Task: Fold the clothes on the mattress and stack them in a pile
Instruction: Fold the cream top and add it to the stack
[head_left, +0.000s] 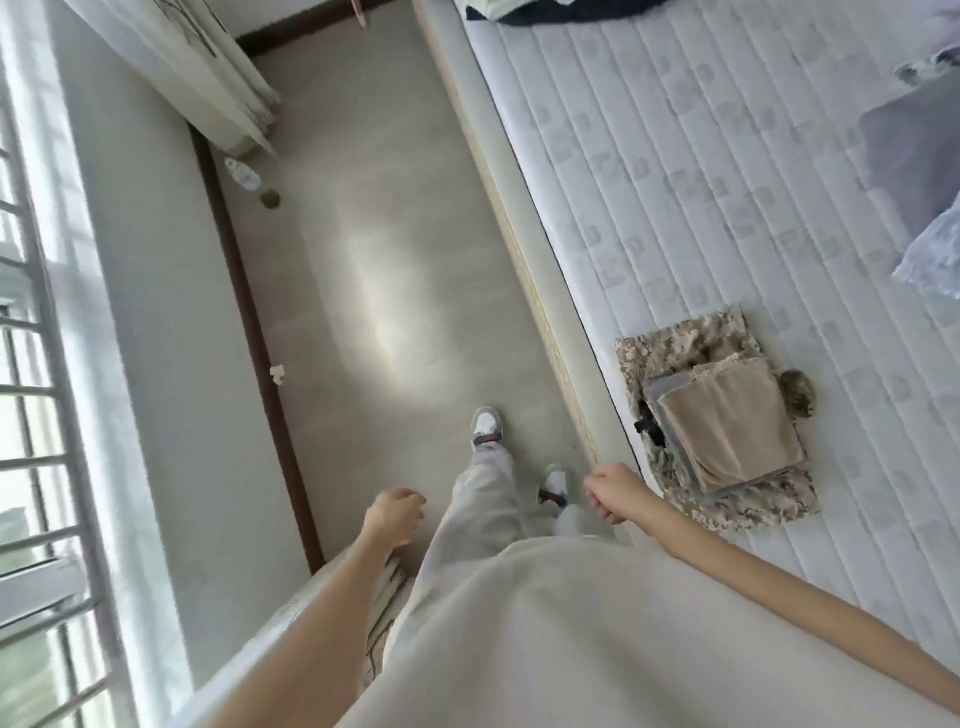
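Note:
A white quilted mattress (701, 171) fills the right side of the view. Near its edge lies a pile: a folded camouflage garment (675, 353) at the bottom, a grey folded piece (672, 387) on it, and a folded tan garment (737, 426) on top. Loose grey and pale blue clothes (914, 156) lie at the far right of the mattress, and dark clothing (571, 10) lies at its top end. My left hand (395, 514) hangs over the floor with fingers curled and nothing in it. My right hand (613, 491) is curled beside the mattress edge, holding nothing.
I stand on a beige floor (374, 249) between the bed and a wall with a barred window (36, 415). A curtain (208, 73) hangs at the far left. A plastic bottle (244, 176) lies by the dark skirting board. My feet (488, 426) are in white shoes.

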